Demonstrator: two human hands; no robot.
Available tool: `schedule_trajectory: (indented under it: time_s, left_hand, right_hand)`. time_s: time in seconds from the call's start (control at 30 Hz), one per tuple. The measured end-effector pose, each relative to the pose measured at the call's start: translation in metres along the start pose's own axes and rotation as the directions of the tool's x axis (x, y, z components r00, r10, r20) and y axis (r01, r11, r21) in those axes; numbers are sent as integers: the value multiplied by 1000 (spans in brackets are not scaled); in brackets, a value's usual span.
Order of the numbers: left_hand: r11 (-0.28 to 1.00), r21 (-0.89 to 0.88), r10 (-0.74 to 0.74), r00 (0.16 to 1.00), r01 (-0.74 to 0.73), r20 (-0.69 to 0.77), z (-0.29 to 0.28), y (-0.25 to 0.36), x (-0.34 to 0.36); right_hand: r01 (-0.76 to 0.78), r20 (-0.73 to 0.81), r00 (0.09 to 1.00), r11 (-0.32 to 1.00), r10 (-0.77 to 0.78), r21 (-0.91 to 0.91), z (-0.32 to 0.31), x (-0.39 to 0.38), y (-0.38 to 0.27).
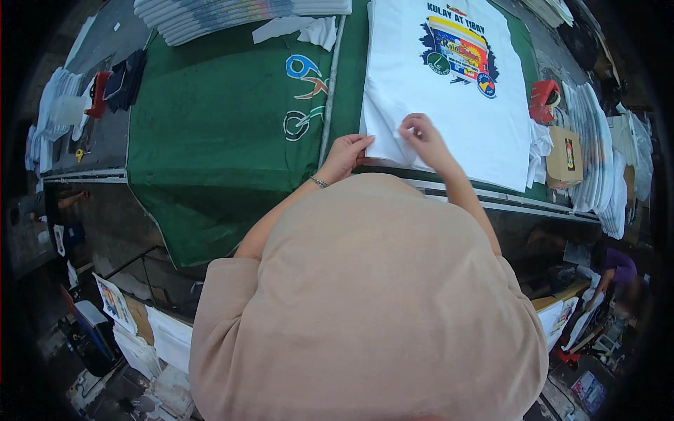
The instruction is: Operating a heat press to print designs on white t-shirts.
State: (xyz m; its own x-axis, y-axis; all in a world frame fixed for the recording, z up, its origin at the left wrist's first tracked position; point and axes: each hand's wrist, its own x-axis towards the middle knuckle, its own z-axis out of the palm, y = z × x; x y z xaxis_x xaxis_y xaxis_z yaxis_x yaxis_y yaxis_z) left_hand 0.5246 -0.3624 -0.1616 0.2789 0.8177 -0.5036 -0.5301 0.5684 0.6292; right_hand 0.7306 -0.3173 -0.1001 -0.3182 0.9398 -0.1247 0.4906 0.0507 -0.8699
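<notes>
The left hand [344,156] pinches the white shirt [474,130] at its left edge. The right hand [424,140] curls over it; I can't tell its grip.

The plain, light beige fabric shirt [379,302] is loose and softly creased, its wide left sleeve [223,302] ending short. A slim, silvery, chain-like bracelet [319,182] sits behind the bare left hand [343,156]; the right hand [426,142] is bare too.

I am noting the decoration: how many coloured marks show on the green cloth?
3, left of the white shirt: a blue mark at top, an orange mark midway, a white-and-green mark below. More may be hidden.
</notes>
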Motion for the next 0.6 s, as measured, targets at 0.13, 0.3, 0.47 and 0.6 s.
schedule_trajectory:
  time_s: [0.13, 0.3, 0.47, 0.6]
  left_hand:
    - [1000, -3, -22, 1000, 22, -5, 8, 5, -2]
    - [1000, -12, -8, 1000, 8, 28, 6, 5, -4]
    - [992, -110, -63, 997, 68, 48, 3, 10, -5]
    - [996, -64, -63, 998, 61, -23, 17, 17, -12]
  right_hand:
    - [65, -273, 936, 872, -221, -486, -17, -1, 4]
    - [169, -43, 980, 934, -192, -314, 35, -6, -17]
    - [174, 20, 984, 947, -175, -270, 48, 0, 1]
    - [88, 72, 995, 974, -74, -209, 41, 0, 2]
